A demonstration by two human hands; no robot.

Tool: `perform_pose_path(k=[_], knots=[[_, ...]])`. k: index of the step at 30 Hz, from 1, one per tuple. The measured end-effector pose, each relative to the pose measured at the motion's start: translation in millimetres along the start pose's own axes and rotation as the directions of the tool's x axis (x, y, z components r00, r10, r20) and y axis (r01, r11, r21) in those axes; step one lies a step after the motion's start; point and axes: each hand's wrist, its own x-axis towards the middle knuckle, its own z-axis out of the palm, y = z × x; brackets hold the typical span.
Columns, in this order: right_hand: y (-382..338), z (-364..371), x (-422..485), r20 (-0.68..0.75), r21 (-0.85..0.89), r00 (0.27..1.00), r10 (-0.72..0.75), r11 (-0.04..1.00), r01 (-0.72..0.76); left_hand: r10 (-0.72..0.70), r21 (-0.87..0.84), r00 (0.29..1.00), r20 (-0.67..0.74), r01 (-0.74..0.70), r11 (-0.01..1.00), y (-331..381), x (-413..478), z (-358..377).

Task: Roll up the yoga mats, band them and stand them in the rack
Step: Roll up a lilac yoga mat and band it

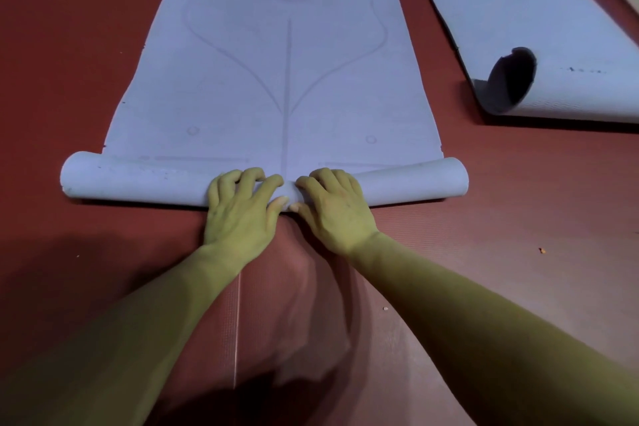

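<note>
Both hands on the started roll, flat mat ahead

The roll [138, 181] lies crosswise at the near end of the blue mat [283, 79]; left hand [242, 207] and right hand [333, 207] clamp its middle, fingers curled over, about equally near. The unrolled length runs straight away from the roll; a second mat [518, 28] lies right of it.

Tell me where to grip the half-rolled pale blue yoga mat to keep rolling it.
Grip the rolled tube of the pale blue yoga mat from the near side, palms over the top. Both hands bunch at centre; spreading toward the ends would probably roll straighter.
</note>
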Motion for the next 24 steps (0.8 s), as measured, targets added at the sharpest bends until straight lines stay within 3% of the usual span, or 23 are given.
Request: perform_pose_path(k=[14, 19, 24], knots=[[1, 10, -1, -0.152, -0.055, 0.987, -0.060, 0.997, 0.052, 0.022, 0.025, 0.999, -0.038, -0.021, 0.999, 2, 9, 4], [3, 5, 8, -0.113, -0.051, 0.992, -0.058, 0.997, 0.052, 0.024, -0.040, 1.000, 0.012, -0.024, 0.999, -2, 12, 5], [0, 1, 2, -0.114, -0.009, 0.993, 0.004, 1.000, -0.005, -0.006, -0.084, 0.998, -0.059, 0.001, 0.996, 0, 22, 8]])
